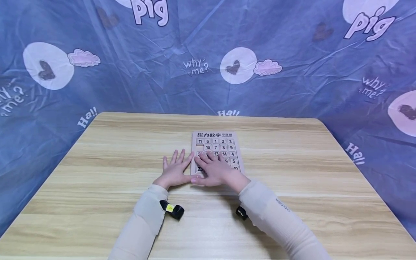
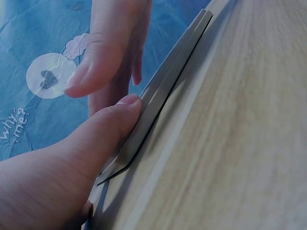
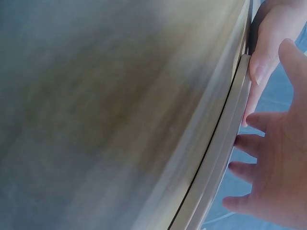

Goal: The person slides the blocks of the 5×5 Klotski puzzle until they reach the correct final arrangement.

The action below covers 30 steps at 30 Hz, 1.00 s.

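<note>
A number sliding puzzle (image 1: 215, 135) with a pale frame and square numbered tiles lies flat on the table. Below tile 11, left of tile 16, one slot holds no tile. My left hand (image 1: 174, 173) spreads its fingers beside the puzzle's left edge; in the left wrist view its thumb (image 2: 117, 117) touches the frame's edge near a corner. Over the lower left tiles, my right hand (image 1: 217, 170) reaches with spread fingers and hides several of them. Its fingertips (image 3: 240, 165) come down at the puzzle's face in the right wrist view.
The wood-grain table (image 1: 97, 173) extends around the puzzle on all sides. Behind it hangs a blue printed cloth (image 1: 146, 83). A black wrist device (image 1: 175, 211) is strapped over the left sleeve, and another dark one (image 1: 241, 213) shows at the right sleeve.
</note>
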Motion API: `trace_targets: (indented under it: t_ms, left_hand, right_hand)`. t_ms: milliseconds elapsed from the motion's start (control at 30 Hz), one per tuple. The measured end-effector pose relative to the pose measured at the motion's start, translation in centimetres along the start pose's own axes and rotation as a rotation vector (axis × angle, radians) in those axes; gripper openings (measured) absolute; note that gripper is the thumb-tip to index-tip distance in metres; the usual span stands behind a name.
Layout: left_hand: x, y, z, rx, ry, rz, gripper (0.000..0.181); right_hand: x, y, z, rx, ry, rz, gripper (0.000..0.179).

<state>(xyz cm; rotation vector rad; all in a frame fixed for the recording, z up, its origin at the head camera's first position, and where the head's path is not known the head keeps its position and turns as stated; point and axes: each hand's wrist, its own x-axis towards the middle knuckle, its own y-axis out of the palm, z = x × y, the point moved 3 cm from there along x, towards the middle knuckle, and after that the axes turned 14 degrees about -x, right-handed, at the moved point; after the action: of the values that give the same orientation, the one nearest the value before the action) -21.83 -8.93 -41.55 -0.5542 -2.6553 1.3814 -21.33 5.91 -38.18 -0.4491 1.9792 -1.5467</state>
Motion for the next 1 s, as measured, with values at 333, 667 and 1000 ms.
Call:
trace_targets:
  t_ms: [333, 667, 1000]
  left_hand:
    - [0.0, 0.1, 0.1, 0.004, 0.004, -0.002, 0.094]
    - [0.1, 0.2, 0.0, -0.023, -0.01, -0.008, 0.096]
    - [-0.1, 0.1, 0.0, -0.021, -0.011, -0.004, 0.094]
  right_hand:
    - [-0.3, 0.3, -1.0, 0.058, 0.001, -0.019, 0.087]
    - [-2.9, 0.8, -6.1, 0.134, 0.127, -0.07, 0.078]
    - [-4.3, 2.2, -9.0, 0.183, 0.193, -0.056, 0.081]
